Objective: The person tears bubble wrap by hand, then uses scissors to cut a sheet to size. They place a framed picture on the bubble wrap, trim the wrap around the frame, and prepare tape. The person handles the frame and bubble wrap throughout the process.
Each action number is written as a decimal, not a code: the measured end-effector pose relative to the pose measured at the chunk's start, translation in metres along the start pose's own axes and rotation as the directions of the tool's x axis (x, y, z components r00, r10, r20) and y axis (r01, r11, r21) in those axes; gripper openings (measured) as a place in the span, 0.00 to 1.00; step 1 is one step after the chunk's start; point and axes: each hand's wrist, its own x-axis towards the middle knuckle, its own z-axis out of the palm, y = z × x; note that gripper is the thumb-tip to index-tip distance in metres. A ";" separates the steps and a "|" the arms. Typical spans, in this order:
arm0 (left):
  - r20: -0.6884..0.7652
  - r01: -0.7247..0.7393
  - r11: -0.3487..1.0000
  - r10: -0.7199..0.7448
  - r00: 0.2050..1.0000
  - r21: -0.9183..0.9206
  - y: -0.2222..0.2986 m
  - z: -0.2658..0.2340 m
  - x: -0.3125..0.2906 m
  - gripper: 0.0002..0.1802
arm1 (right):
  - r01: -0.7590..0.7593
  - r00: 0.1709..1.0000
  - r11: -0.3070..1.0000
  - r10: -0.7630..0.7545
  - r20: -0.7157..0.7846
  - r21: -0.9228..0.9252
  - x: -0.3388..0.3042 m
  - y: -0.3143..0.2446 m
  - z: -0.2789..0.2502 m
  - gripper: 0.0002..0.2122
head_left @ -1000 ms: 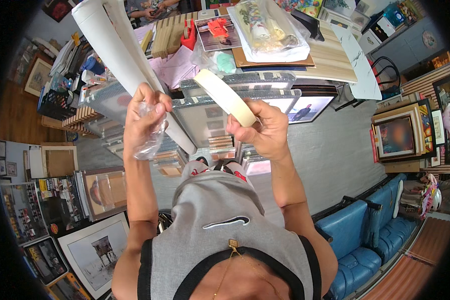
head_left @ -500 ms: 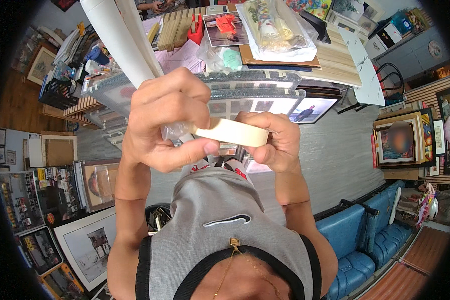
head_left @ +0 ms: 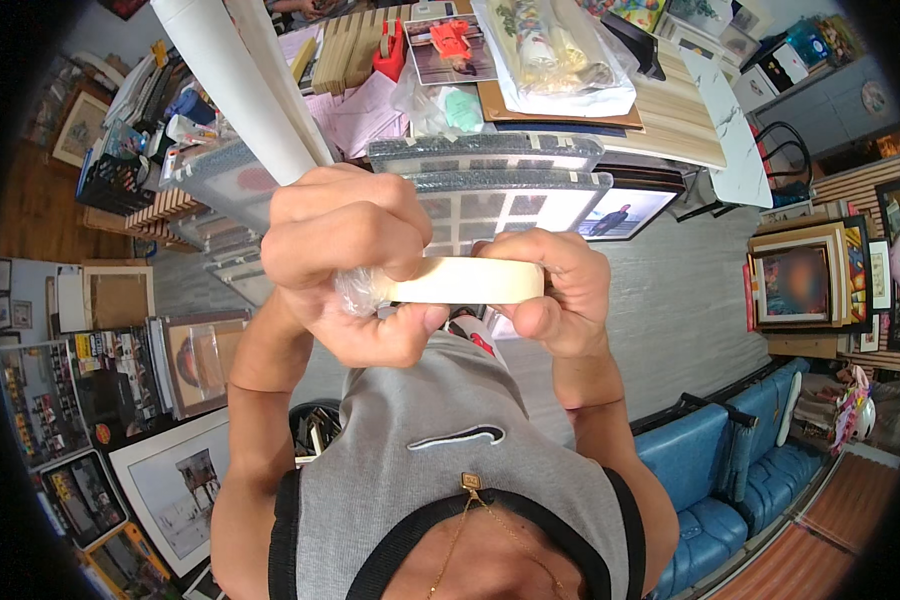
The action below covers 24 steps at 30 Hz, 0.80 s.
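A roll of cream masking tape is held edge-on in front of my chest, between both hands. My left hand is closed, its thumb and curled fingers at the roll's left end. Crumpled clear plastic film bunches in that palm, beside the tape. My right hand pinches the roll's right end between thumb and fingers. How far the film reaches round the roll is hidden by my fingers.
Bubble-wrapped frames stand upright beyond my hands, below a cluttered table. A long white roll slants up behind my left hand. Blue seats are at lower right, stacked framed pictures at right.
The tape roll has turned closer to level, and both hands have moved slightly down. More of the crumpled film shows in my left palm.
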 end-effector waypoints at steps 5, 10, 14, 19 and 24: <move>-0.040 0.019 0.999 -0.018 0.999 0.031 -0.003 0.005 -0.001 0.12 | 0.018 1.000 1.000 -0.018 0.000 -0.011 0.003 0.003 -0.005 0.31; -0.059 0.012 0.997 -0.007 0.998 0.081 -0.005 0.005 -0.003 0.13 | 0.050 0.997 0.998 -0.052 0.053 0.023 0.005 0.006 -0.009 0.22; 0.000 0.030 0.993 -0.030 1.000 0.113 -0.005 0.003 -0.004 0.13 | -0.016 1.000 0.999 0.017 0.012 -0.031 0.005 0.006 -0.011 0.31; -0.222 0.143 0.987 -0.124 0.967 0.073 -0.004 0.019 -0.009 0.14 | -0.088 0.996 0.996 0.088 -0.005 0.012 0.004 0.006 -0.013 0.31; -0.027 0.089 0.972 -0.085 0.996 0.218 -0.006 0.011 -0.010 0.14 | -0.109 0.993 0.994 0.110 -0.045 0.016 0.000 0.009 -0.016 0.31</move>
